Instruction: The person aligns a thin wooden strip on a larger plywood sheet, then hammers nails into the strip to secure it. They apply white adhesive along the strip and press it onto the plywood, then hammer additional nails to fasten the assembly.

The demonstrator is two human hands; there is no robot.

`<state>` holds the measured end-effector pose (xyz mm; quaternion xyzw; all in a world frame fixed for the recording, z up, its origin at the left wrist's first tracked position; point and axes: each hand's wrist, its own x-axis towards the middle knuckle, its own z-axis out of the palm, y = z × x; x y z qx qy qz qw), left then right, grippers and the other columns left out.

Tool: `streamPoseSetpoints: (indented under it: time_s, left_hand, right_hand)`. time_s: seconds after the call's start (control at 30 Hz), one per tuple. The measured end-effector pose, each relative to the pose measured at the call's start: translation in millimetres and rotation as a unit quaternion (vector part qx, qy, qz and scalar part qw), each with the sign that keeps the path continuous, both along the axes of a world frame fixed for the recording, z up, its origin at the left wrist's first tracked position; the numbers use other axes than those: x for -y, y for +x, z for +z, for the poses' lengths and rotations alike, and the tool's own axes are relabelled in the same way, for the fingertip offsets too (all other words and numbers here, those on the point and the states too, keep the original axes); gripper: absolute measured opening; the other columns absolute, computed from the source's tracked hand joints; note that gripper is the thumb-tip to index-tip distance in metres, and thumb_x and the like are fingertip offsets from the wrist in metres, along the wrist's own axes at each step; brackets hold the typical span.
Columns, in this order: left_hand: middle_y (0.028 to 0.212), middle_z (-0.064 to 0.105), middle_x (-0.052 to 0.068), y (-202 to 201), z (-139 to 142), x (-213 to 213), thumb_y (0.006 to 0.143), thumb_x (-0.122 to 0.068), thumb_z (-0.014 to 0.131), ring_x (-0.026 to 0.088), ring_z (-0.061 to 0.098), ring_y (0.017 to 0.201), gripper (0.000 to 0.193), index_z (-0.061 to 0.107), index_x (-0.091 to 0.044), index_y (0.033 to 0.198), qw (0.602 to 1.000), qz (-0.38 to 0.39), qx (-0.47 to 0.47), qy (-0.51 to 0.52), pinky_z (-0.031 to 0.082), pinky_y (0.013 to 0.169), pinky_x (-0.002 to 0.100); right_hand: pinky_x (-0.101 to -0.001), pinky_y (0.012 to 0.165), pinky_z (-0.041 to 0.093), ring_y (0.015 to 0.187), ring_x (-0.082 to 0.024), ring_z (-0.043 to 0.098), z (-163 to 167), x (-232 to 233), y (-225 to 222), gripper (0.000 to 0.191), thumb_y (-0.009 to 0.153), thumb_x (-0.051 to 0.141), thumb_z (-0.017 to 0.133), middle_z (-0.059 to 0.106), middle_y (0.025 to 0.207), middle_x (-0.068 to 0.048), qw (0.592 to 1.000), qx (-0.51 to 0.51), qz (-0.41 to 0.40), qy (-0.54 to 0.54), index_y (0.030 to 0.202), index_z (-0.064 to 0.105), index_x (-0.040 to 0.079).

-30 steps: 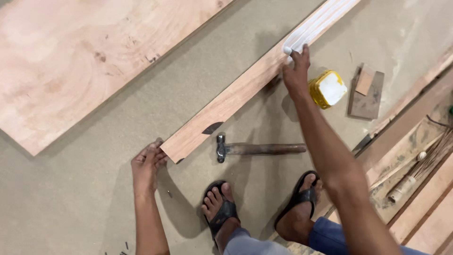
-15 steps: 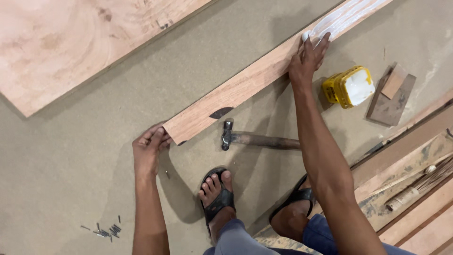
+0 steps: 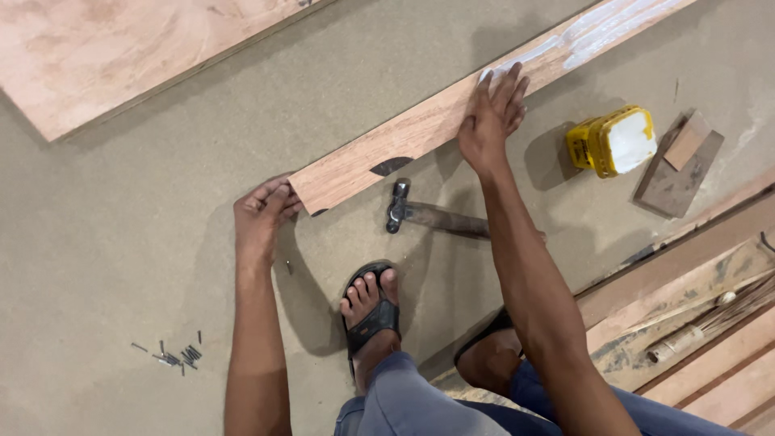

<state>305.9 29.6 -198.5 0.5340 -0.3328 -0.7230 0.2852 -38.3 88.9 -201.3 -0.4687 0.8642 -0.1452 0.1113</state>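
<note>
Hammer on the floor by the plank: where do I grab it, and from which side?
Take the hammer by its handle, probably near the middle, coming straight down from above. It lies flat on the floor, head toward the plank, handle running right under the right forearm, so the far end is hidden. The right hand is nearest but flat on the plank; the left hand grips the plank's end.

floor (image 3: 121,266): flat tan fibreboard sheet, matte, lightly dusty
plywood sheet (image 3: 121,48): large and pale, lying up and left of the left hand (image 3: 262,214)
stacked timber (image 3: 702,323): boards and battens, right of and below the right hand (image 3: 492,113)
light: soft, from above, throwing dim shadows on the floor
</note>
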Motion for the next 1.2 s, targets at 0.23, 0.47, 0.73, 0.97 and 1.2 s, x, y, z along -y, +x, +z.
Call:
streamPoseSetpoints:
  time_s: [0.23, 0.47, 0.73, 0.97, 1.2]
  left_hand:
    - [0.102, 0.076, 0.012, 4.6, -3.2, -1.7, 0.101, -0.012, 0.063, 0.017, 0.075, 0.088, 0.027, 0.07, 0.006, 0.12, 0.999, 0.0, -0.045, -0.012, 0.063, 0.082, 0.03]
    - [0.101, 0.077, 0.011, 6.7, -4.2, -3.1, 0.1, -0.014, 0.065, 0.017, 0.076, 0.088, 0.028, 0.07, 0.006, 0.119, 0.999, 0.002, -0.037, -0.019, 0.064, 0.08, 0.029]
    - [0.098, 0.077, 0.01, 6.2, -0.5, -5.7, 0.098, -0.017, 0.069, 0.015, 0.075, 0.084, 0.03, 0.072, 0.006, 0.117, 0.999, 0.009, -0.017, -0.033, 0.063, 0.078, 0.027]
    - [0.1, 0.074, 0.009, -1.1, 1.6, -7.9, 0.093, -0.015, 0.075, 0.013, 0.071, 0.084, 0.033, 0.071, 0.005, 0.119, 0.999, 0.019, 0.024, -0.024, 0.061, 0.078, 0.027]
    - [0.106, 0.073, 0.012, -21.6, -4.6, -16.2, 0.099, -0.007, 0.069, 0.017, 0.071, 0.089, 0.027, 0.068, 0.006, 0.123, 0.999, 0.033, 0.011, -0.013, 0.06, 0.081, 0.03]
  right_hand:
    - [-0.073, 0.12, -0.006, 0.154, -0.054, -0.018, 15.4, -1.1, 43.6, 0.083, 0.091, -0.003, 0.053, -0.014, 0.169, -0.034, 0.994, -0.015, 0.074, 0.08, 0.166, 0.017, -0.007]
    - [-0.0803, 0.113, -0.007, 0.149, -0.063, -0.015, 20.5, -3.6, 78.6, 0.079, 0.089, -0.002, 0.052, -0.007, 0.161, -0.049, 0.975, -0.099, 0.151, 0.13, 0.157, 0.019, -0.024]
    - [-0.0753, 0.12, -0.006, 0.155, -0.058, -0.008, 26.8, -10.4, 102.9, 0.066, 0.093, 0.007, 0.052, 0.007, 0.163, -0.047, 0.881, -0.347, 0.278, 0.161, 0.153, 0.042, -0.019]
    - [-0.0684, 0.123, 0.01, 0.156, -0.051, 0.009, 38.9, -29.3, 33.3, 0.057, 0.092, 0.015, 0.069, 0.013, 0.168, -0.031, 0.984, -0.02, 0.178, 0.011, 0.146, 0.057, 0.001]
    - [-0.0632, 0.126, 0.021, 0.155, -0.05, 0.014, 51.4, -164.0, -153.1, 0.07, 0.084, 0.033, 0.094, 0.015, 0.169, -0.029, 0.986, -0.122, -0.107, -0.042, 0.141, 0.062, 0.012]
